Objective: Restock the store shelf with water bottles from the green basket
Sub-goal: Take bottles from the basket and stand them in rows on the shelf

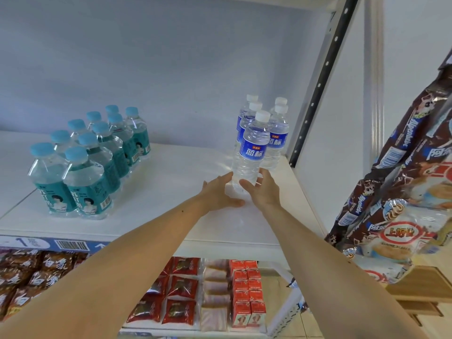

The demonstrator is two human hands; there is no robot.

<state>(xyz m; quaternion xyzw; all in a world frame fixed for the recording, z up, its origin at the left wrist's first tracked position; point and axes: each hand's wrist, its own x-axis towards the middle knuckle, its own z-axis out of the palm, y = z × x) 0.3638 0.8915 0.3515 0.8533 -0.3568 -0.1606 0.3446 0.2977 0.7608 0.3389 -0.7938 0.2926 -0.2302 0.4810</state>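
Hands flank the front bottle: left hand (221, 192) lies flat on the white shelf board (171, 177), fingers straight, touching the base at its 9 o'clock; right hand (263, 189) cups the base at 3 o'clock, fingers loosely curved; full grip or not, can't tell. Far left: block of teal-labelled, blue-capped bottles (90, 157). The clear plastic water bottle with blue label and white cap (252, 148) stands upright, front of a five-bottle cluster (276, 133) by the black perforated upright (318, 89). Green basket out of view. Risk: low contact on a tall bottle means a shove toward 12 tips it into the row behind, domino.
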